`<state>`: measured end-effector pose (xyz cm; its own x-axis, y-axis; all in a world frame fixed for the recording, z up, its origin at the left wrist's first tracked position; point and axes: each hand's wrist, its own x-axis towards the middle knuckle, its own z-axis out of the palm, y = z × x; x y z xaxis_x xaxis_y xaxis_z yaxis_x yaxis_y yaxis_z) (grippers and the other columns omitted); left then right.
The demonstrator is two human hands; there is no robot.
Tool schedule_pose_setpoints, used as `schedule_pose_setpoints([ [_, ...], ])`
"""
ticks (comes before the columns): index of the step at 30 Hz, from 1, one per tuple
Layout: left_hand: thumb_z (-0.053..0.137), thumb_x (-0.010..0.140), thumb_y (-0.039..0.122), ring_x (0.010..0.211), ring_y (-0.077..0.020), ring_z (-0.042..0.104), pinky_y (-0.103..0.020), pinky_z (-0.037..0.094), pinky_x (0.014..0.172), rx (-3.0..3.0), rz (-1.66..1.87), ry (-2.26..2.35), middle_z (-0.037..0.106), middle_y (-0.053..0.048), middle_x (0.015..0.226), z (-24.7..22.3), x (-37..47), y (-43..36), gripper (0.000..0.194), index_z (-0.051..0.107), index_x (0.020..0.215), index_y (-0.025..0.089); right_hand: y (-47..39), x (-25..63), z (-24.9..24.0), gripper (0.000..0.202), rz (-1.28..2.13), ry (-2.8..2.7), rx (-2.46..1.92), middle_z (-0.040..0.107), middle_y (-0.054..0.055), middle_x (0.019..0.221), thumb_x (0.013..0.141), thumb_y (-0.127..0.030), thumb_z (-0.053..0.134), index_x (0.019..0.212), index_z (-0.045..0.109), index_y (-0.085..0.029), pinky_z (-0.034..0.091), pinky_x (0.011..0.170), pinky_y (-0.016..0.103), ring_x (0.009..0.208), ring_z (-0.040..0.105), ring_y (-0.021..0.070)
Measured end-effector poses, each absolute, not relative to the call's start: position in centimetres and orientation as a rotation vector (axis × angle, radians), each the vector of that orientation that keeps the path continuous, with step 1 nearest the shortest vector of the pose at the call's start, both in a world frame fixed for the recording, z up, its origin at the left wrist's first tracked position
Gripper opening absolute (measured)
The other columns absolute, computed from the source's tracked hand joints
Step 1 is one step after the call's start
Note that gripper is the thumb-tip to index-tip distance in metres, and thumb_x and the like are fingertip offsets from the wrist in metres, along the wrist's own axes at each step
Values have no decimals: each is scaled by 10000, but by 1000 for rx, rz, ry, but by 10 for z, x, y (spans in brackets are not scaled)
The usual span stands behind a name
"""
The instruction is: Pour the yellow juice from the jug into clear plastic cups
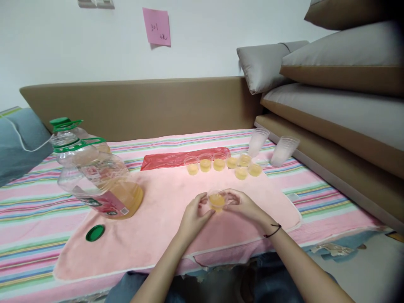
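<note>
A clear plastic cup with yellow liquid stands over the pink cloth, held from both sides. My left hand has its fingers and thumb round the cup's left side. On the right side, my right hand grips the same cup; a dark cord is on that wrist. Beyond them, several similar cups of yellow liquid stand close together. At the left is a large open bottle partly filled with yellow liquid, and its green cap lies on the cloth near it.
Two stacks of clear cups lean at the back right. A red plastic wrapper lies behind the pink cloth. Another bottle with a green cap stands behind the open one. Large cushions are piled at the right.
</note>
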<state>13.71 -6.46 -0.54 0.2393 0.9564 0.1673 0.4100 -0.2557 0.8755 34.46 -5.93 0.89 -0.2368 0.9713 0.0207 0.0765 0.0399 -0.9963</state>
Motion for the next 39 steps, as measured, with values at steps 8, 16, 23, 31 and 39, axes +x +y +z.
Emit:
schedule_pose_setpoints([
  [8, 651, 735, 208, 954, -192, 643, -350, 510, 866, 1777, 998, 1189, 701, -61, 1110, -11, 138, -64, 430, 616, 1164, 212, -61, 326, 2, 472, 1210, -1586, -1048, 679, 73, 1170, 694, -305, 769, 1139, 640, -215, 517, 914, 371, 1059, 641, 238],
  [16, 650, 775, 286, 924, -195, 654, -339, 542, 825, 1717, 957, 1149, 704, -71, 1070, -9, 135, -63, 416, 620, 1184, 221, -58, 321, -6, 498, 1173, -1527, -1051, 695, 76, 1119, 652, -354, 811, 1096, 643, -201, 516, 900, 364, 1033, 648, 237],
  [23, 645, 771, 266, 944, -191, 649, -341, 534, 837, 1724, 941, 1159, 684, -74, 1114, -6, 134, -63, 422, 604, 1188, 219, -56, 326, -1, 490, 1120, -1496, -1123, 700, 85, 1110, 641, -335, 811, 1080, 647, -191, 513, 913, 382, 1031, 653, 244],
  [31, 603, 805, 245, 1035, -205, 623, -397, 507, 935, 1891, 896, 1257, 647, -83, 1211, -4, 131, -67, 389, 583, 1192, 203, -46, 342, -4, 516, 936, -1427, -1225, 678, 90, 1170, 629, -274, 800, 1111, 639, -184, 486, 970, 400, 1083, 629, 242],
  [39, 595, 808, 210, 1298, -286, 472, -501, 392, 1101, 2327, 622, 1282, 561, -135, 1348, -10, 135, -70, 407, 591, 1212, 161, -32, 363, -20, 593, 804, -1288, -1337, 660, 121, 1212, 582, -396, 829, 1107, 642, -192, 516, 926, 478, 1122, 611, 321],
])
